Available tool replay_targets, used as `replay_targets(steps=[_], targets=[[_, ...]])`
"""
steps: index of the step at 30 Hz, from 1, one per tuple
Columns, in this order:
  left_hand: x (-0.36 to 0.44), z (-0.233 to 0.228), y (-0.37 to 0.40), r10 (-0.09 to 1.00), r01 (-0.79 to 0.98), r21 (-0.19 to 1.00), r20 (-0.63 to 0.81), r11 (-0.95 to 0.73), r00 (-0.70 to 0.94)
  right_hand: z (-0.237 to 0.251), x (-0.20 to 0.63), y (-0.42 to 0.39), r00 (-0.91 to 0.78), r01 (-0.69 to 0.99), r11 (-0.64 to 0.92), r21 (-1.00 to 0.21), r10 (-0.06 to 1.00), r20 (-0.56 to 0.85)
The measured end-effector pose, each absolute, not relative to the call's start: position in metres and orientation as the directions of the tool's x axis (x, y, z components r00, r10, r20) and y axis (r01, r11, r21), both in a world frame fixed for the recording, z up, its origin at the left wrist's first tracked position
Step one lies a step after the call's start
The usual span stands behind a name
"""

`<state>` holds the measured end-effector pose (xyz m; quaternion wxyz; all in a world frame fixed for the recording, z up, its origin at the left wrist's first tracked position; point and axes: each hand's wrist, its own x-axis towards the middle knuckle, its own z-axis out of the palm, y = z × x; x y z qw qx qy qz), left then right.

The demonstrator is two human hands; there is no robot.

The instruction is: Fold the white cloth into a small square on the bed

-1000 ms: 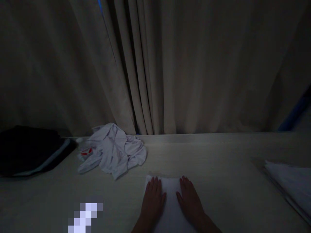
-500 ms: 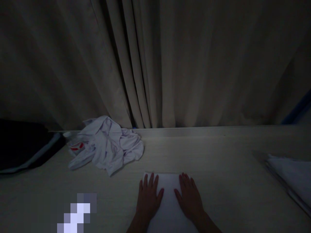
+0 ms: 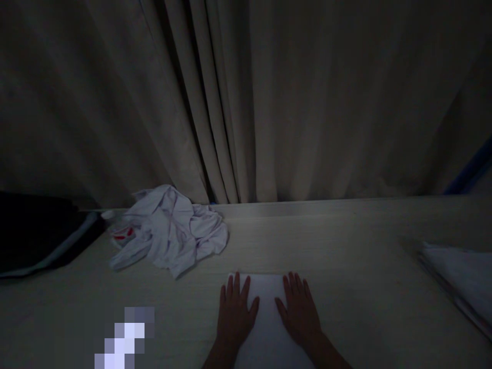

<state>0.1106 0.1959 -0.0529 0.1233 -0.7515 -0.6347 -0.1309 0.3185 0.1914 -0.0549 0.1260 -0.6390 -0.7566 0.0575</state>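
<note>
A folded white cloth lies flat on the pale surface at the bottom middle, its near end cut off by the frame. My left hand rests palm down along its left side, fingers stretched out and spread. Along the right side my right hand also lies flat, thumb apart from the fingers. Both sets of fingertips reach close to the cloth's far edge. Neither hand grips anything.
Crumpled white clothing lies at the left back, with a red-marked item beside it. Dark folded fabric sits at far left, a pale stack of cloth at far right. Curtains hang behind.
The hands stay nearly in place on the cloth; the left fingers are spread slightly wider. The view has shifted a little.
</note>
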Motion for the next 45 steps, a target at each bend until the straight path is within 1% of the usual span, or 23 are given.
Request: replay_targets(steps=[20, 29, 35, 38, 41, 45], targets=[[0.114, -0.055, 0.199, 0.935, 0.993, 0.030, 0.341, -0.118, 0.101, -0.058, 0.320, 0.199, -0.157, 0.942, 0.186, -0.280, 0.980, 0.122], [0.115, -0.051, 0.200, 0.939, 0.993, 0.019, 0.328, -0.117, 0.104, -0.055, 0.320, 0.199, -0.166, 0.938, 0.197, -0.287, 0.978, 0.128], [0.113, -0.056, 0.202, 0.928, 0.994, -0.011, 0.358, -0.106, 0.103, -0.059, 0.321, 0.201, -0.170, 0.942, 0.200, -0.271, 0.977, 0.132], [0.115, -0.046, 0.205, 0.920, 0.988, -0.044, 0.358, -0.150, 0.156, -0.056, 0.320, 0.204, -0.174, 0.946, 0.196, -0.259, 0.979, 0.106], [0.120, -0.034, 0.211, 0.898, 0.967, -0.084, 0.361, -0.240, 0.254, -0.050, 0.316, 0.208, -0.216, 0.941, 0.242, -0.235, 0.967, 0.133], [0.124, -0.043, 0.218, 0.825, 0.924, -0.149, 0.417, -0.351, 0.381, -0.046, 0.304, 0.213, -0.283, 0.918, 0.317, -0.239, 0.945, 0.165]])
